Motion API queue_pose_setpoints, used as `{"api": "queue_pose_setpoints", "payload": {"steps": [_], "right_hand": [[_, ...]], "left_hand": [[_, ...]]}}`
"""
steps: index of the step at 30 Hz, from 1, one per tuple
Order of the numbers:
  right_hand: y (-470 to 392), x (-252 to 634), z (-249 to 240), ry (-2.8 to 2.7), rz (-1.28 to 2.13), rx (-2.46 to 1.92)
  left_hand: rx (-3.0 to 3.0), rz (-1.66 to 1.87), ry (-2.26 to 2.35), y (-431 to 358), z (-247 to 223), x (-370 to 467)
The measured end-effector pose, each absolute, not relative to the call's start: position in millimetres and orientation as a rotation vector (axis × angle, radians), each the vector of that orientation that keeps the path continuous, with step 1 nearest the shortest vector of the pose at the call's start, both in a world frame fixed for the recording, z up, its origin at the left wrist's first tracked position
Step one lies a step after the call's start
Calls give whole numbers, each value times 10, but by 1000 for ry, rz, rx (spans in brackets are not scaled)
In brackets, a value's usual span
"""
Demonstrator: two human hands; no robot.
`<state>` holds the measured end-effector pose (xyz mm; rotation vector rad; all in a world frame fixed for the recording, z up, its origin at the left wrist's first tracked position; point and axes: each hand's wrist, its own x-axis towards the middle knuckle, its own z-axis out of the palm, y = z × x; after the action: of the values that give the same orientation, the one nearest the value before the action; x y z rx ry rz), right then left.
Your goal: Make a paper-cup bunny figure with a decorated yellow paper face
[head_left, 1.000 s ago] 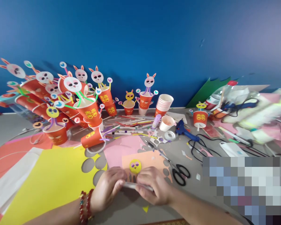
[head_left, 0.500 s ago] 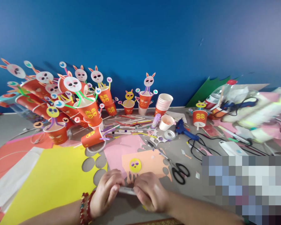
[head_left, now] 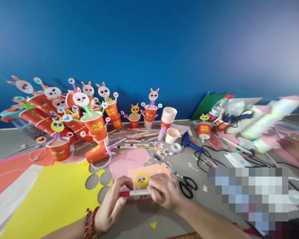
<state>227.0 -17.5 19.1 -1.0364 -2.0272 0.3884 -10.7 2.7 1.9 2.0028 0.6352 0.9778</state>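
A white marker with a red cap [head_left: 139, 192] lies level in front of me. My right hand [head_left: 164, 192] is closed around its right end. The red-capped end sits in the gap between the thumb and fingers of my left hand [head_left: 113, 204]; those fingers are apart and do not pinch it. Just behind the marker is a yellow paper disc with a drawn face [head_left: 142, 180], on a peach sheet of paper [head_left: 161, 170] with cut-outs. My right hand partly hides that sheet.
Black-handled scissors [head_left: 188, 187] lie right of my right hand, a blue glue gun [head_left: 191, 142] beyond. Red cups with paper rabbits [head_left: 94, 125] crowd the back left. Yellow paper [head_left: 52, 196] spreads left. A co-worker's hand [head_left: 295, 146] is at far right.
More of the marker shows, its red cap included. My left hand has loosened, and my right hand has shifted right along the marker. A co-worker's hand has appeared at far right.
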Motion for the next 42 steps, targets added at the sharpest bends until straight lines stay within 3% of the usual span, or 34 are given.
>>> {"api": "queue_pose_setpoints", "payload": {"steps": [7, 13, 18, 24, 29, 38, 42], "right_hand": [[80, 2809, 476, -1725, 274, -1583], [208, 3335, 316, -1860, -220, -2125], [27, 3217, 321, -2003, -412, -1836], [-287, 2652, 288, -2318, 202, -1326], [-368, 2485, 188, -2401, 236, -1372], [-337, 2552, 50, -2307, -88, -1570], [-374, 2560, 57, -2255, -28, -1537]], "left_hand": [[2063, 907, 658, 26, 31, -143], [2273, 870, 669, 35, 129, -93], [2537, 794, 555, 9, 123, -50], [2710, 667, 535, -19, 112, -2], [2724, 639, 552, -20, 96, 16], [2687, 593, 596, -30, 96, 12], [2696, 589, 602, -23, 98, 10]]}}
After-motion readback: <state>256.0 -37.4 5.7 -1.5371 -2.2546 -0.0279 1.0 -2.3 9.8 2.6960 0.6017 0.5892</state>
